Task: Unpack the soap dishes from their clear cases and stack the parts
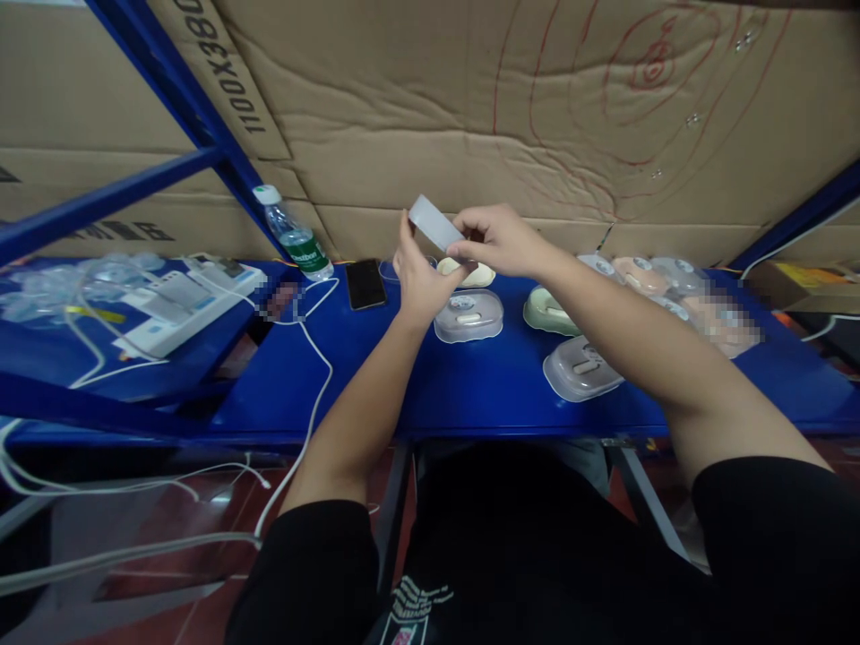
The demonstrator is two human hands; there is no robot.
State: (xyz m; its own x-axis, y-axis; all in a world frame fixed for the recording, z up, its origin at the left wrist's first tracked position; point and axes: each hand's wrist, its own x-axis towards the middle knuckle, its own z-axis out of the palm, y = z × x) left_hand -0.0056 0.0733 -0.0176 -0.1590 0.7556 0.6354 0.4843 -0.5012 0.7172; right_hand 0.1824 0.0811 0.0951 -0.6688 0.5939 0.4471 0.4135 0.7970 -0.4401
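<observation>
- Your left hand (419, 285): gripping pale piece (434, 223).
- Your right hand (503, 238): pinching its four o'clock end.
- Green-labelled bottle (302, 246): nine o'clock from piece.

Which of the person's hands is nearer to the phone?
Left: the left hand is just right of the phone; the right hand is farther right.
</observation>
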